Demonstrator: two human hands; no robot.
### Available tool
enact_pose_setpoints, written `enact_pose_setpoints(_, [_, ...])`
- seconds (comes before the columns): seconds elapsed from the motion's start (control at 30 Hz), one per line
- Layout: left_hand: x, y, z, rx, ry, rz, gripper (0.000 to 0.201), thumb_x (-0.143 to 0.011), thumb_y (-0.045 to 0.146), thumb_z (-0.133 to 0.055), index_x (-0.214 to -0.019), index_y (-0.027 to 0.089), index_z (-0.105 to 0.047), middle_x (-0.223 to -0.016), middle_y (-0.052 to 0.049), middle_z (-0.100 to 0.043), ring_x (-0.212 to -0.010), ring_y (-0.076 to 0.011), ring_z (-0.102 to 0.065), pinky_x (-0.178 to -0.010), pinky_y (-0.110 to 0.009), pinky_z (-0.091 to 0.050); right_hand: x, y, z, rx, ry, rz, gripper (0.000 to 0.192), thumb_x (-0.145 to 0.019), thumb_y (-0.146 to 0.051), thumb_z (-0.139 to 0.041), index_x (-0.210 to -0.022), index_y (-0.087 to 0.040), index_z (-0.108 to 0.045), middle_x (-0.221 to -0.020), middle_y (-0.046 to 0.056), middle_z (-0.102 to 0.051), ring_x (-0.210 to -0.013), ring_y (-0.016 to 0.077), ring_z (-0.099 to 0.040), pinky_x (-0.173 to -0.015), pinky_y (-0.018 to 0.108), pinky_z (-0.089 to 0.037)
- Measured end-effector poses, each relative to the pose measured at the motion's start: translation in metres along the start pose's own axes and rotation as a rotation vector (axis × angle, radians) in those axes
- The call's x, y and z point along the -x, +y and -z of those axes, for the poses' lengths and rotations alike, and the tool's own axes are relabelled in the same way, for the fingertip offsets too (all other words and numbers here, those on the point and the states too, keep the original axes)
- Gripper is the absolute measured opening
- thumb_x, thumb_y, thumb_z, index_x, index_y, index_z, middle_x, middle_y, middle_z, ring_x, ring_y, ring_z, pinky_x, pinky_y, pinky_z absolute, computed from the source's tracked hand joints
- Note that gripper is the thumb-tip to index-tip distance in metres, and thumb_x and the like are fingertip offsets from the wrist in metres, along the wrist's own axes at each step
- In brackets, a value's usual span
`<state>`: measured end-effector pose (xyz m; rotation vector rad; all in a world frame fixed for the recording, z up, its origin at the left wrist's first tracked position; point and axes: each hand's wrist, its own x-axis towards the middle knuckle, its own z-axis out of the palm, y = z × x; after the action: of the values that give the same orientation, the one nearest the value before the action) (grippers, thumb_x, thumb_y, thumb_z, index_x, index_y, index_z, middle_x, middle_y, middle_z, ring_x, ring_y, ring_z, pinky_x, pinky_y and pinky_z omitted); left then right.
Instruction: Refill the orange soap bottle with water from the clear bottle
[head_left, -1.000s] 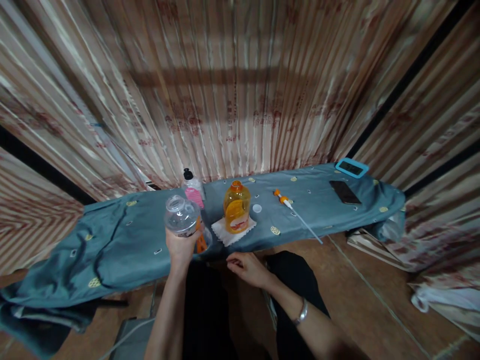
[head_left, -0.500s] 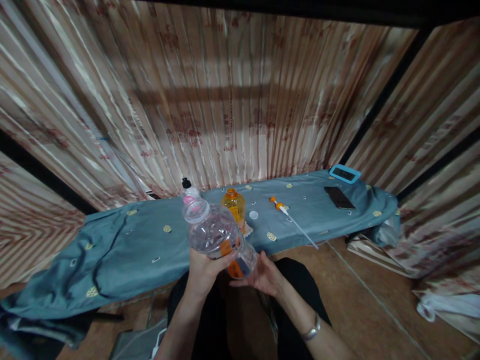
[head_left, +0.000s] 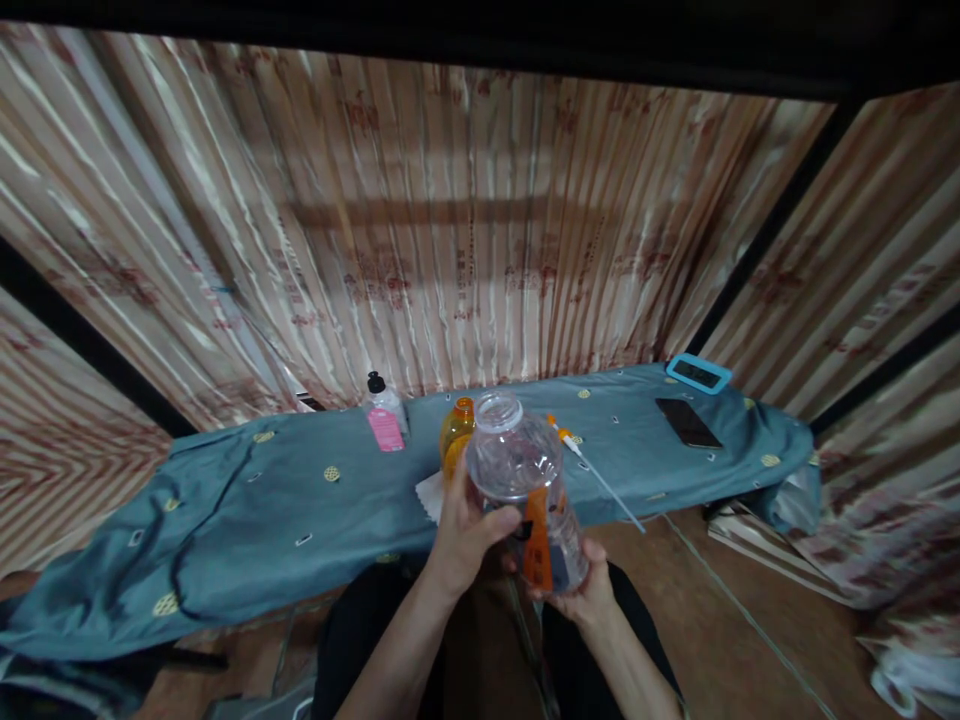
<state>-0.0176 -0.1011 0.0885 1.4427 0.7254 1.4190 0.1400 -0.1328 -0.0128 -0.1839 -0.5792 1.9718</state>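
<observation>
Both hands are clamped on a large, clear plastic bottle with an orange label [head_left: 517, 455], held up over the near edge of the long table draped in blue-grey patterned cloth [head_left: 285, 490]. Its neck, with no cap showing, leans toward eleven o'clock. The left hand [head_left: 459, 535] wraps the bottle's side from eight o'clock, thumb across the front; the right hand [head_left: 581, 592] cups the base at five. From the clear bottle, a translucent orange plastic bottle [head_left: 454, 432], partly hidden, stands at ten o'clock; an orange-and-white pump with a thin tube [head_left: 571, 444] lies toward two.

The step in hand looks like two-handed handling of the clear bottle; the next move would call for firm base support and clearance from the orange bottle.
</observation>
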Motion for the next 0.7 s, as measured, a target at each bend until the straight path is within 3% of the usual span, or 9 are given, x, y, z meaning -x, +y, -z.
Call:
enact_pose_setpoints(0.03, [-0.004,-0.003,0.006,-0.033,0.103,-0.1,0.075,-0.072,0.065,-0.061,-0.13,0.019,-0.051,-0.127,-0.015,-0.061,-0.119,-0.0312,-0.058,-0.096,-0.043,-0.052,0.001,-0.003,0.001,0.007,0.013,0.009,0.05,-0.062,-0.052,-0.079,-0.103,-0.024,-0.074,-0.101,0.009,-0.075,-0.086,0.0265,-0.071,-0.053,0.024,-0.057])
enact_pose_setpoints(0.1, [-0.014,-0.011,0.022,-0.223,0.266,-0.211,0.075,-0.074,0.056,-0.066,-0.136,0.022,-0.044,-0.141,-0.014,-0.049,-0.135,-0.0308,-0.043,-0.109,-0.046,-0.04,0.003,-0.009,0.003,0.013,0.046,0.029,0.052,-0.062,-0.052,-0.079,-0.104,-0.023,-0.073,-0.103,0.011,-0.074,-0.086,0.0279,-0.071,-0.051,0.023,-0.056])
enact_pose_setpoints(0.17, [-0.027,-0.024,0.039,-0.451,0.374,-0.215,0.087,-0.065,0.046,-0.078,-0.139,0.022,-0.039,-0.148,-0.014,-0.041,-0.141,-0.0315,-0.034,-0.115,-0.049,-0.029,0.004,-0.014,0.005,0.01,0.081,0.054,0.049,-0.063,-0.052,-0.079,-0.103,-0.025,-0.073,-0.104,0.01,-0.074,-0.086,0.0274,-0.07,-0.05,0.022,-0.055])
enact_pose_setpoints(0.27, [-0.046,-0.052,0.055,-0.54,0.369,-0.103,0.105,-0.052,0.039,-0.086,-0.141,0.02,-0.034,-0.149,-0.017,-0.037,-0.142,-0.0335,-0.03,-0.117,-0.051,-0.025,0.007,-0.019,0.011,0.001,0.131,0.083,0.042,-0.063,-0.051,-0.079,-0.097,-0.028,-0.074,-0.099,0.006,-0.074,-0.086,0.0257,-0.07,-0.052,0.023,-0.055])
enact_pose_setpoints(0.37, [-0.057,-0.077,0.058,-0.497,0.315,0.002,0.106,-0.05,0.031,-0.087,-0.141,0.021,-0.033,-0.146,-0.018,-0.042,-0.138,-0.0324,-0.038,-0.115,-0.05,-0.031,0.008,-0.022,0.017,0.003,0.191,0.089,0.044,-0.061,-0.05,-0.08,-0.098,-0.028,-0.072,-0.099,0.005,-0.074,-0.087,0.0261,-0.07,-0.054,0.025,-0.056])
enact_pose_setpoints(0.5, [-0.058,-0.093,0.056,-0.449,0.253,0.026,0.086,-0.057,0.027,-0.083,-0.133,0.021,-0.044,-0.127,-0.013,-0.061,-0.119,-0.028,-0.059,-0.104,-0.047,-0.046,0.009,-0.024,0.023,0.025,0.253,0.083,0.053,-0.06,-0.05,-0.08,-0.105,-0.024,-0.068,-0.104,0.008,-0.073,-0.088,0.0276,-0.07,-0.056,0.027,-0.056])
enact_pose_setpoints(0.6, [-0.057,-0.097,0.058,-0.465,0.264,0.04,0.065,-0.06,0.03,-0.081,-0.119,0.019,-0.055,-0.116,-0.011,-0.067,-0.11,-0.0279,-0.064,-0.1,-0.047,-0.049,0.007,-0.024,0.026,0.042,0.272,0.068,0.054,-0.06,-0.05,-0.079,-0.105,-0.021,-0.067,-0.102,0.009,-0.074,-0.085,0.0258,-0.07,-0.056,0.027,-0.055])
enact_pose_setpoints(0.7, [-0.058,-0.098,0.061,-0.491,0.309,0.015,0.063,-0.059,0.033,-0.08,-0.115,0.018,-0.057,-0.113,-0.01,-0.068,-0.107,-0.0272,-0.065,-0.098,-0.046,-0.051,0.005,-0.023,0.028,0.053,0.285,0.062,0.053,-0.06,-0.049,-0.08,-0.103,-0.02,-0.066,-0.1,0.009,-0.074,-0.083,0.0254,-0.071,-0.056,0.028,-0.056])
